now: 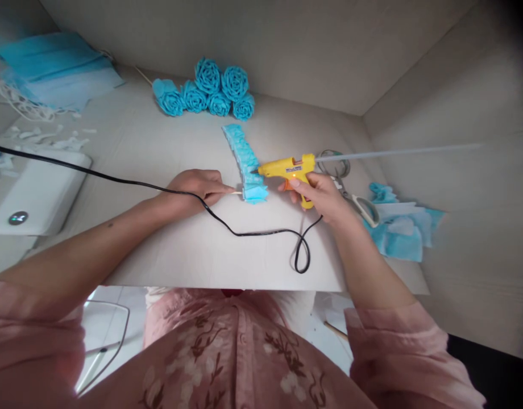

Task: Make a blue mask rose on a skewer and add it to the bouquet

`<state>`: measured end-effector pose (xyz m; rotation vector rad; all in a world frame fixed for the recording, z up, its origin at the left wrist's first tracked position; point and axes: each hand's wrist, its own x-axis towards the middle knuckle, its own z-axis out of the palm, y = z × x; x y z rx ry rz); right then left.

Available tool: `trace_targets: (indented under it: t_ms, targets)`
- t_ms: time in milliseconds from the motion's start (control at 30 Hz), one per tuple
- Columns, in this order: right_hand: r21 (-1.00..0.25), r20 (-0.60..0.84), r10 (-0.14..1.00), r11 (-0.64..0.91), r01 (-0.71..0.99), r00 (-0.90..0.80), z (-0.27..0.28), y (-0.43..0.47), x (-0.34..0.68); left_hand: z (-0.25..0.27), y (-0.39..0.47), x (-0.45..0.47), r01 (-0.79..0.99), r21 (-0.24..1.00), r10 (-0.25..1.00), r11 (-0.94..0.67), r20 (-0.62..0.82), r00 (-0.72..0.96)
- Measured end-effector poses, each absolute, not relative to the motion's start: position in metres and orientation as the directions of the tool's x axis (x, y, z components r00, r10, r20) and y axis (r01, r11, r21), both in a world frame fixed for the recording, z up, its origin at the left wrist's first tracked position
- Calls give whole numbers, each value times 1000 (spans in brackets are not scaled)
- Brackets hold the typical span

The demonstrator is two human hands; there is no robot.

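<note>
My right hand [316,193] is wrapped round the handle of a yellow glue gun [287,168], with a long clear glue stick [385,152] poking out of its back. The gun's nozzle is at a pleated light-blue strip [242,153] lying on the table, whose near end is folded or rolled. My left hand [202,188] pinches a thin pale stick [236,193] that runs to the near end of the strip. Whether the stick is fixed to the strip I cannot tell.
Several blue rolled flowers [219,91] lie at the back. Face masks [61,68] are piled at far left, above a white power bank [40,193]. A black cable [159,187] crosses my left wrist and loops near the front edge. Scissors [364,209] and blue pieces [402,233] lie right.
</note>
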<state>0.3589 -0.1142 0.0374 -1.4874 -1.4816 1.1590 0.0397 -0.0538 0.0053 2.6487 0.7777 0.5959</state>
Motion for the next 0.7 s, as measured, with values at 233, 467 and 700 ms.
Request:
trace_targets:
  t_ms: [233, 467, 700]
  targets:
    - [-932, -112, 991, -79, 353, -75, 36, -114, 360, 6, -54, 40, 476, 405, 594, -781, 246, 766]
    - [-969, -93, 995, -84, 232, -25, 39, -115, 359, -5, -48, 36, 467, 380, 577, -799, 263, 773]
    - [-972, -83, 996, -76, 223, -21, 38, -115, 358, -4, -48, 39, 559, 339, 636, -757, 184, 749]
